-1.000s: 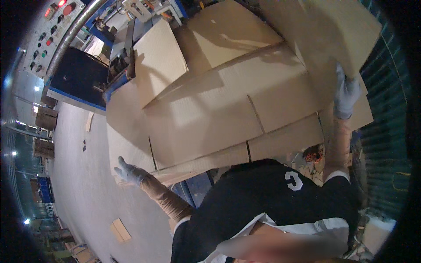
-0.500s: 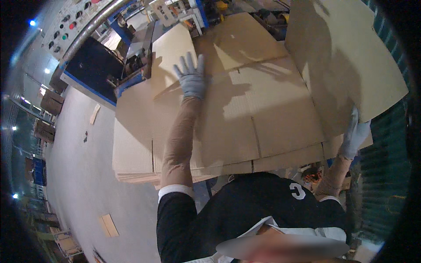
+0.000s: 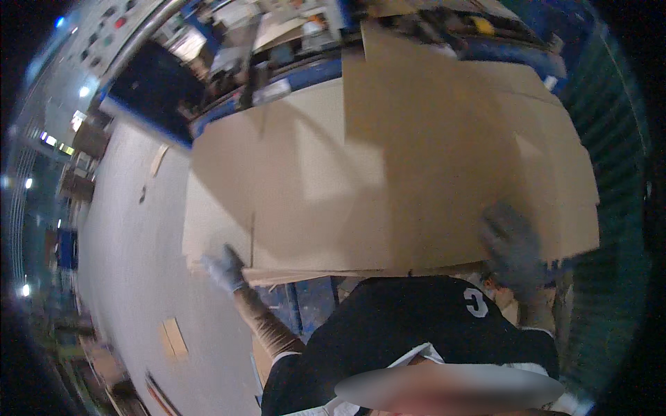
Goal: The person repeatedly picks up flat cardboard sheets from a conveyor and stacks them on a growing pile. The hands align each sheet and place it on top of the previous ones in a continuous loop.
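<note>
A stack of flat brown cardboard sheets [image 3: 291, 201] lies in front of me, its near edge close to my body. At the stack's near left corner, my left hand [image 3: 225, 269], in a grey glove, touches the sheet edges with thumb and fingers apart. My right hand [image 3: 513, 243], gloved too, is over the near right part of the top sheet. Motion smears it, and its fingers cannot be made out. A wide dark shadow covers the right half of the cardboard. A slit runs in from the near edge, close to my left hand.
Beyond the stack stands a blue machine [image 3: 312, 73] with metal parts. A control panel [image 3: 104, 35] with buttons is at the far left, behind a metal pipe. Cardboard scraps [image 3: 175, 338] lie on the grey floor [image 3: 132, 256]. Green corrugated sheeting [image 3: 617, 229] borders the right side.
My left hand has moved from the middle of the cardboard to its near left corner. The sheet raised at the right now lies flat, and my right hand has shifted left, inward.
</note>
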Available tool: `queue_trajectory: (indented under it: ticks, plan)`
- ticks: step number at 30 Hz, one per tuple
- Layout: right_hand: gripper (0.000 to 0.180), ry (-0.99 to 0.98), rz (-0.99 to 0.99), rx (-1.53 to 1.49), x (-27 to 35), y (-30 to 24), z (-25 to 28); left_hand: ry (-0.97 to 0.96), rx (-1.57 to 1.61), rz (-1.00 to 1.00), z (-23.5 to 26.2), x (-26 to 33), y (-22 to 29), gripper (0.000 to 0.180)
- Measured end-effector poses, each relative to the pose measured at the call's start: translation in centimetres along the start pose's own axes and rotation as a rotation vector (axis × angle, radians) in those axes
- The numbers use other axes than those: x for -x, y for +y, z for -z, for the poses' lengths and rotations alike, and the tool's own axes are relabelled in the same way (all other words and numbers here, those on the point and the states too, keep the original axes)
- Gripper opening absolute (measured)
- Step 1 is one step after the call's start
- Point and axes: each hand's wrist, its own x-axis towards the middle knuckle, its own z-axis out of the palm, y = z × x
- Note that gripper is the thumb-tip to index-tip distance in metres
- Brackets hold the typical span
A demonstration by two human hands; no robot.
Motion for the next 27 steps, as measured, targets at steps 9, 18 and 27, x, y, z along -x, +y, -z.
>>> queue_trajectory:
  ticks: [9,18,27]
  plan:
    - [0.066,-0.171,0.257,-0.001,-5.3,-1.3,-4.1,-0.1,0.487,0.108,4.4,-0.4,2.9,0.082]
    - [0.073,-0.184,0.324,-0.125,-4.9,-0.7,-3.2,-0.06,1.529,0.025,11.0,0.8,6.6,0.047]
    - [0.084,-0.248,0.354,-0.075,-4.1,0.3,-3.6,-0.299,0.253,-1.43,7.7,9.2,13.1,0.051]
